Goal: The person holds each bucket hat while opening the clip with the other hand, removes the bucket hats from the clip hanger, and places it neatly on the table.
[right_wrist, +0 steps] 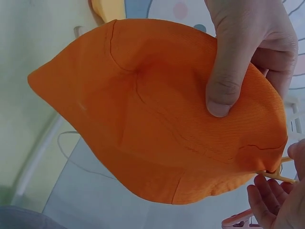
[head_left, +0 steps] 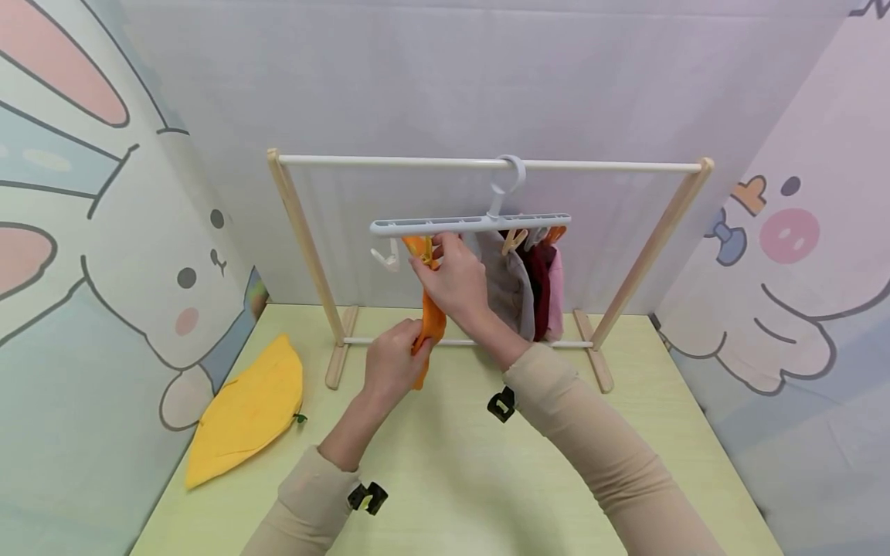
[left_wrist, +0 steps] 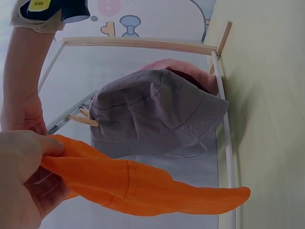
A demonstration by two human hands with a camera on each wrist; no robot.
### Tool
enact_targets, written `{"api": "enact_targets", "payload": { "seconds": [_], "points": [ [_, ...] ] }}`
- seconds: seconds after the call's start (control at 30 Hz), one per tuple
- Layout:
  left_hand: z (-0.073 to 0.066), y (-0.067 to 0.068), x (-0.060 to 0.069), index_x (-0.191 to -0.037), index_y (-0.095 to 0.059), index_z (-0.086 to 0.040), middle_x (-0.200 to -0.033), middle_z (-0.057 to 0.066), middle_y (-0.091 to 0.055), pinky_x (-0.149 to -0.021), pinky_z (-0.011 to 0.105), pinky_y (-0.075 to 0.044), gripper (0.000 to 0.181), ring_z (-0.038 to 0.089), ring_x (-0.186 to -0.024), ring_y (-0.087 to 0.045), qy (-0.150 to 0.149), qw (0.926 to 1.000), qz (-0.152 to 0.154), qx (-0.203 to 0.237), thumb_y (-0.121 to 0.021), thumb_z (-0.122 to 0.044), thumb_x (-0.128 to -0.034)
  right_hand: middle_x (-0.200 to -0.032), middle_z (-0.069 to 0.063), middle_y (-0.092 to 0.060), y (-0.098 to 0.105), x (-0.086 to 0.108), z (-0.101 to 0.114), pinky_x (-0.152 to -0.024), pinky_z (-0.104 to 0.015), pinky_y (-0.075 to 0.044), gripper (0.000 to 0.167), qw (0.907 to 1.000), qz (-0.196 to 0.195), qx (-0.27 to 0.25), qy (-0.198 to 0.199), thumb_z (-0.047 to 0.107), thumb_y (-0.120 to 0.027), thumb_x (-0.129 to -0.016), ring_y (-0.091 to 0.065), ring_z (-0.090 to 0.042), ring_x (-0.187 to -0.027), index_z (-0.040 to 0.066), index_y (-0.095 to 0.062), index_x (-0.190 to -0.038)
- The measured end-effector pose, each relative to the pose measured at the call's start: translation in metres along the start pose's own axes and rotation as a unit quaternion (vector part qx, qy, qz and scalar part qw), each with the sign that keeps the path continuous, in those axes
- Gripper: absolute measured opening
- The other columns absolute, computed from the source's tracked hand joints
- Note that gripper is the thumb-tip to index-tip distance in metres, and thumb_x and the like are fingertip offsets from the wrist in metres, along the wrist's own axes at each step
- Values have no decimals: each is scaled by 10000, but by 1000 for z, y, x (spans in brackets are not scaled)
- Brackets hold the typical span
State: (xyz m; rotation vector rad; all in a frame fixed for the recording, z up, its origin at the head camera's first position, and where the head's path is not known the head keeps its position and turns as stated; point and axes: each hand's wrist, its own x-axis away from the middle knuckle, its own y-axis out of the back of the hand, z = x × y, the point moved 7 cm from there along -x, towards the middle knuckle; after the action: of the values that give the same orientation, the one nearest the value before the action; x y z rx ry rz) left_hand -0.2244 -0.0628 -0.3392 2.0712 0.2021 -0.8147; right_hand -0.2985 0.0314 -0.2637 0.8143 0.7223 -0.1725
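An orange bucket hat (head_left: 433, 315) hangs folded below the left part of a white multi-clip hanger (head_left: 445, 225). My left hand (head_left: 393, 361) grips the hat's fabric, with the thumb lying flat on the cloth in the right wrist view. Up at the hanger, my right hand (head_left: 457, 279) pinches a yellow clothes peg (right_wrist: 277, 177) at the hat's edge. Whether the peg has bitten onto the cloth is hard to tell. Beside the right hand hangs a grey bucket hat (left_wrist: 152, 112), held by a light wooden-coloured peg (head_left: 513, 241).
A wood-and-white rack (head_left: 389, 161) carries the hanger. Dark red (head_left: 538, 289) and pink hats (head_left: 555, 297) hang farther right. A white peg (head_left: 386, 256) dangles at the hanger's left end. A yellow hat (head_left: 253, 409) lies on the table's left side.
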Motion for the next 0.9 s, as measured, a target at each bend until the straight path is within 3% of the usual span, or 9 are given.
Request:
{"api": "enact_targets", "payload": {
  "seconds": [0.4,0.63,0.9],
  "points": [
    [-1,4,-1,-786,-615,-70,-680,37,-597,-475,229,-403,111,146,-529,-491,-93,9999,106,-58,-718,-108,-780,-837,-39,-627,1,-1,2,-570,-277,-495,289,10000,15,40,-13,297,-653,-832,-614,-128,-692,93,-537,-999],
    [0,6,-3,-724,-565,-91,-633,4,-545,-442,207,-333,158,117,-502,-432,-92,9999,120,-72,-700,-128,-797,-829,-44,-642,2,-2,3,-563,-263,-500,255,10000,61,-6,53,285,-644,-839,-638,-145,-725,92,-549,-977],
    [0,10,-5,-716,-566,-77,-641,26,-574,-446,214,-344,154,130,-501,-458,-202,9998,-27,-73,-699,-100,-791,-817,-15,-662,4,-2,0,-551,-259,-490,205,10000,28,92,5,296,-619,-842,-645,-122,-701,110,-550,-892]
  ]
}}
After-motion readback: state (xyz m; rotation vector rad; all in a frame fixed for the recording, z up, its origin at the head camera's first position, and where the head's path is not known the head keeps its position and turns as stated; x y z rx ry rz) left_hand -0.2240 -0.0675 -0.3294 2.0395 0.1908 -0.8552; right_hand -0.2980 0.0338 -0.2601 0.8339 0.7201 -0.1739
